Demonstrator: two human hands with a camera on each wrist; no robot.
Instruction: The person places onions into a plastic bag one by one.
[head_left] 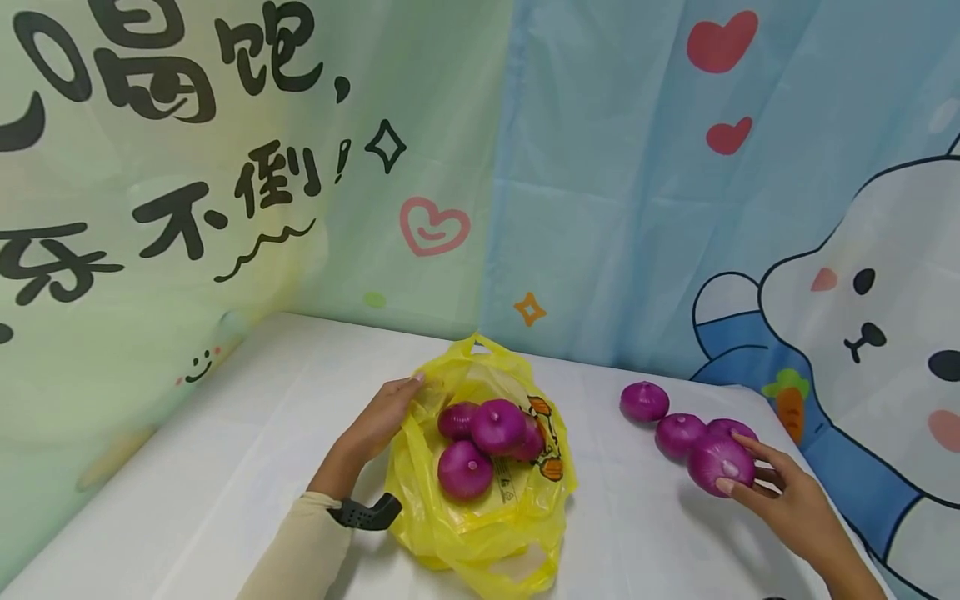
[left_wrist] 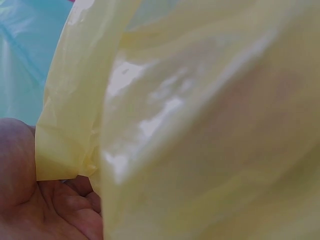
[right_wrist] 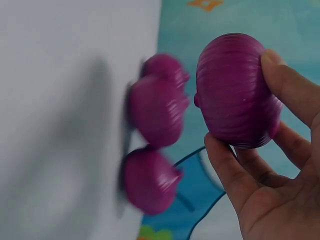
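Note:
A yellow plastic bag [head_left: 420, 533] lies open on the table, with several purple onions [head_left: 465, 471] inside. At its left edge my left hand [head_left: 375, 425] grips the plastic. In the left wrist view the bag's film [left_wrist: 65, 140] passes between thumb and fingers, and it hides most of that hand. To the right, my right hand [head_left: 795, 500] holds another purple onion [right_wrist: 237, 90] between thumb and fingertips, raised above the table. Beside and behind it on the tabletop sit three more purple onions [head_left: 643, 402], which the right wrist view also shows.
The white table [head_left: 247, 467] meets a printed cloth backdrop [head_left: 600, 208] along its back and sides. A cartoon bear is printed on the cloth at the right. A dark band [head_left: 367, 512] is strapped round the left wrist.

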